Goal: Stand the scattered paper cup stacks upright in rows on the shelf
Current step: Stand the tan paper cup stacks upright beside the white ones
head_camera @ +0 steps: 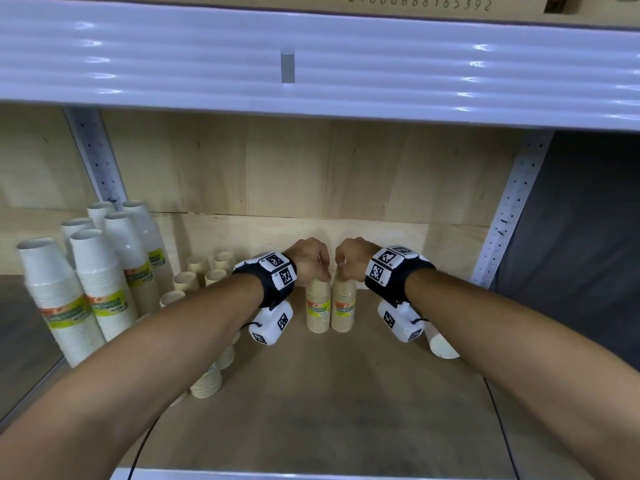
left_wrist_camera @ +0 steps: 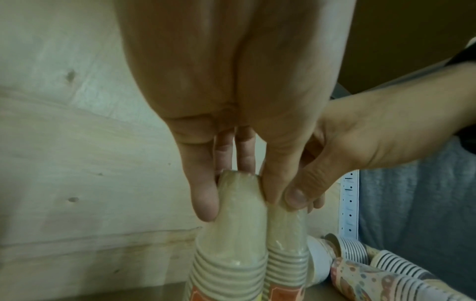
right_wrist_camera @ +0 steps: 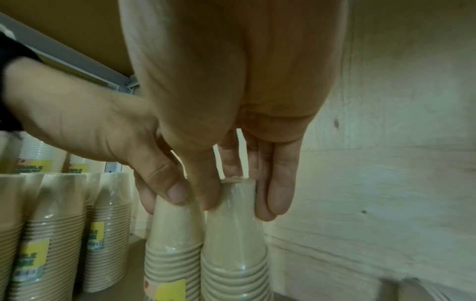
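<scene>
Two beige paper cup stacks in clear wrap stand upright side by side mid-shelf, narrow ends up. My left hand grips the top of the left stack from above. My right hand grips the top of the right stack the same way. In the left wrist view my left hand has its fingers curled round the left stack, with the right stack touching it. In the right wrist view my right hand pinches the right stack beside the left stack.
Tall white cup stacks stand at the far left, with rows of small beige stacks beside them. One cup stack lies on its side under my right wrist. Patterned stacks lie further right. The upper shelf edge hangs close overhead.
</scene>
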